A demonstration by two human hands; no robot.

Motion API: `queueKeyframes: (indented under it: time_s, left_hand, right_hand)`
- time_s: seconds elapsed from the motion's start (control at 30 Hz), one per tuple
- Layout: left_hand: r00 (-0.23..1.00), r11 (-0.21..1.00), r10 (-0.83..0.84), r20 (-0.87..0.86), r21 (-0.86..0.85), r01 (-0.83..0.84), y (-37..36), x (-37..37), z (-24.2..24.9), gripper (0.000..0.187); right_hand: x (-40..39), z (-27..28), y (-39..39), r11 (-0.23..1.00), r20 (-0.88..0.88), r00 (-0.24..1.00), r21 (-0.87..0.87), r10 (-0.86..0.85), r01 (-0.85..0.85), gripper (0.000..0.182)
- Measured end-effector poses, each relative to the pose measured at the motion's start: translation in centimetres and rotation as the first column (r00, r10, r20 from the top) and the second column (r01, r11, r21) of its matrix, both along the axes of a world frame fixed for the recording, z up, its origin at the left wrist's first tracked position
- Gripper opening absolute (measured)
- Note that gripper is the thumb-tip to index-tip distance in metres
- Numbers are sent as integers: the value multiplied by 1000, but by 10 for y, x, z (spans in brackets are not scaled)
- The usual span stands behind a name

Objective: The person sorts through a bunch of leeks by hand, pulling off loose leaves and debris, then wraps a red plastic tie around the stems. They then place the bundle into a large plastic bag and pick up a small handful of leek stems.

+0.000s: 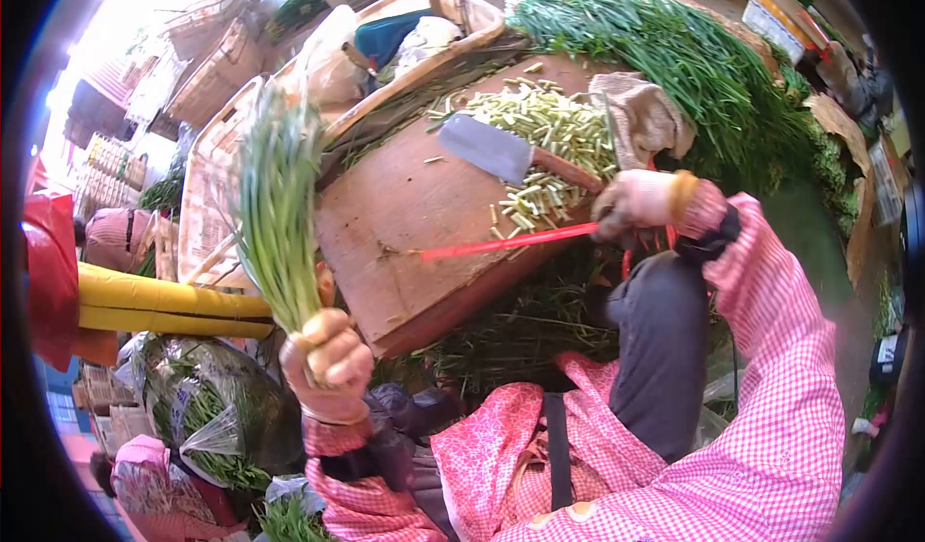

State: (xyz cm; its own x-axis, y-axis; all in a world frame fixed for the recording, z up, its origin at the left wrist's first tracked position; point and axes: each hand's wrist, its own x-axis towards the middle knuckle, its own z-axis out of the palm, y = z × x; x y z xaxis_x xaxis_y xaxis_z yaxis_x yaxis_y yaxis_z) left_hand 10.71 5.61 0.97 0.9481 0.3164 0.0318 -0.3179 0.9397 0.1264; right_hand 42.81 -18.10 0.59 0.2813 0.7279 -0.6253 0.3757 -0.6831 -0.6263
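My left hand [332,354] is closed around the lower stems of a bunch of long green leafy stalks [279,205], which stands upright at the left edge of a brown board [385,224]. At the board's right edge, my right hand [631,203] grips red ties [511,243]; one stretches leftward over the board. A cleaver [487,147] lies on the board, its wooden handle pointing to my right hand. Around and behind it are many cut pale stem pieces [549,118]. A brownish cloth [641,123] rests beside them.
A large heap of green stalks [665,51] fills the back right. Behind the board is a basket [472,12] with bags inside. A yellow tube-like object [173,301] juts in from the left, above a plastic bag of greens [207,397]. Another person [164,484] is at lower left.
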Motion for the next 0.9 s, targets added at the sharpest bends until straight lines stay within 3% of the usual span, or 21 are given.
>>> queueKeyframes:
  time_s: [0.03,0.13,0.17,0.2,0.3,0.33,0.37,0.43,0.47,0.5,0.57,0.6,0.63,0.67,0.7,0.77,0.8,0.83,0.87,0.9]
  left_hand:
    - [1000,999,-5,2,38,5,11,5,12,30]
    - [993,984,-20,-113,176,40,40,21,27,11]
    - [961,971,89,-263,238,-25,43,26,33,10]
    - [979,975,58,-195,222,-13,52,26,31,16]
    - [998,981,7,-55,196,4,68,16,30,27]
    - [1000,981,-3,-20,196,7,69,11,34,30]
    - [999,977,35,-33,211,-28,70,5,36,46]
    - [989,977,103,-105,195,-82,70,-3,40,58]
    - [978,962,156,-135,244,-120,71,-7,41,62]
    - [978,960,166,-124,248,-131,74,-11,43,63]
    - [979,956,182,-96,252,-153,79,-18,48,65]
    - [973,949,208,-96,260,-177,83,-20,52,66]
    - [984,946,169,-50,288,-148,86,-21,55,52]
    - [988,946,147,-43,298,-127,91,-22,58,51]
    - [991,945,129,-39,309,-111,95,-24,61,51]
    - [990,937,133,-40,331,-112,96,-28,64,50]
    - [986,925,159,-54,356,-130,95,-30,64,50]
    - [980,912,187,-63,381,-149,95,-32,63,49]
    - [988,907,153,-29,402,-129,95,-31,58,51]
    - [981,903,187,-53,402,-150,87,-26,57,52]
  right_hand:
    - [0,-10,30,976,68,977,72,202,-207,21]
    - [-18,-40,115,902,60,900,6,431,-432,23]
    - [-19,-66,140,926,-3,926,40,377,-377,23]
    - [-18,-92,163,947,-69,945,67,318,-314,23]
    - [-15,-93,203,990,-75,997,140,-9,19,24]
    - [-7,-131,224,988,39,998,149,-47,41,21]
    - [-16,-149,231,961,315,948,271,-34,-56,20]
    - [-42,-173,242,857,767,629,401,-121,-323,19]
    - [-58,-178,267,941,674,737,275,-42,-198,20]
    - [-87,-216,280,878,817,544,390,-191,-278,17]
    - [-162,-243,288,709,528,847,618,-55,-340,15]
    - [-208,-218,272,549,464,886,735,19,-397,13]
    - [-246,-197,259,369,411,906,830,103,-418,11]
    - [-281,-188,253,448,100,920,850,379,-277,13]
    - [-302,-183,250,557,-243,778,815,579,-160,16]
    - [-285,-179,256,503,-78,931,856,357,-121,17]
    - [-253,-144,258,723,60,947,631,316,-281,22]
    - [-221,-111,251,842,-112,959,513,260,-168,22]
    - [-197,-102,246,856,-131,954,487,268,-173,24]
    - [-173,-90,241,920,-276,930,371,241,-129,25]
